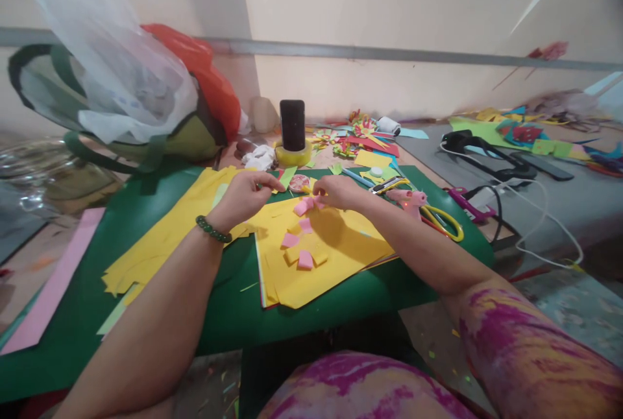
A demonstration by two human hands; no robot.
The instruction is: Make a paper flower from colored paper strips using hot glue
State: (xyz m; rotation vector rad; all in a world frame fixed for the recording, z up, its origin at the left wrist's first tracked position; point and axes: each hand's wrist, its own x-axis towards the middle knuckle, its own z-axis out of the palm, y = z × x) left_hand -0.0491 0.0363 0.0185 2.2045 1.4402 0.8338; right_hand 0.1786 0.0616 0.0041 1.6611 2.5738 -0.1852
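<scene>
A stack of yellow paper sheets (335, 237) lies before me, with small pink folded paper pieces (305, 260) and yellow paper strips (320, 257) on it in a loose chain. At the top end of this chain, my right hand (338, 191) is closed in a pinch on a small pink and yellow paper piece (305, 205); its fingertips are partly hidden. My left hand (248, 195) hovers left of it, index finger stretched out, with nothing visible in it. Just beyond its fingertip are a green paper strip (288, 176) and a round red-and-white item (298, 183).
Long yellow sheets (160, 237) cover the green mat (233, 315) at left. A phone (293, 126) stands in a yellow tape roll (293, 154). To the right are a pink glue gun (407, 200), yellow-handled scissors (445, 223) and a utility knife (389, 185). A bag (180, 130) stands back left.
</scene>
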